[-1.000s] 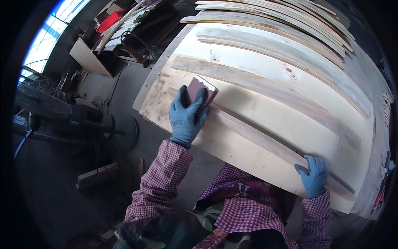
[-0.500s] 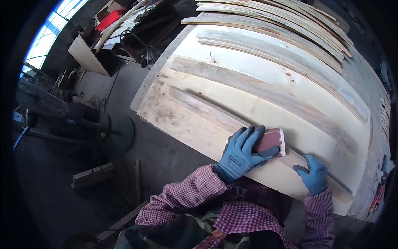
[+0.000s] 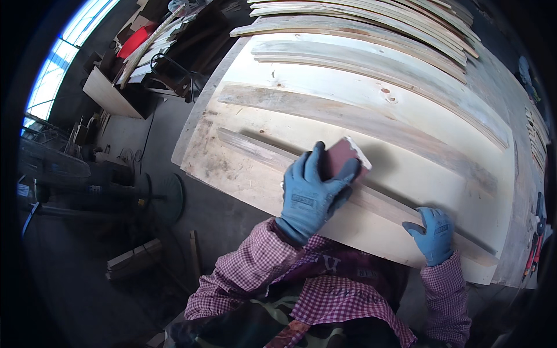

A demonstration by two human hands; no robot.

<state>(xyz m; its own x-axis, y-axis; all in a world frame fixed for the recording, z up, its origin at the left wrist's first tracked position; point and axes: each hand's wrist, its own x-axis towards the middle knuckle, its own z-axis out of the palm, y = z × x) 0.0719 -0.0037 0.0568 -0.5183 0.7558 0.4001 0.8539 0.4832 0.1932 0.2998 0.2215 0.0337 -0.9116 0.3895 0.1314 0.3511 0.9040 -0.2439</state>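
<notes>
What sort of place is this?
Most likely a woodworking shop. Long wooden boards lie across the far side of a big worktable, and the gloved left hand holds what looks like a sanding block over a narrow wooden strip.

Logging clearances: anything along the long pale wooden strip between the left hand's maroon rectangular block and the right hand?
Nothing visible: from the maroon block in the blue-gloved left hand to the right hand, the wooden strip shows bare.

left hand [image 3: 306,200] grips maroon block [image 3: 337,158] | right hand [image 3: 436,235] clasps wooden strip [image 3: 380,205] | pale panel [image 3: 371,231] beneath
</notes>
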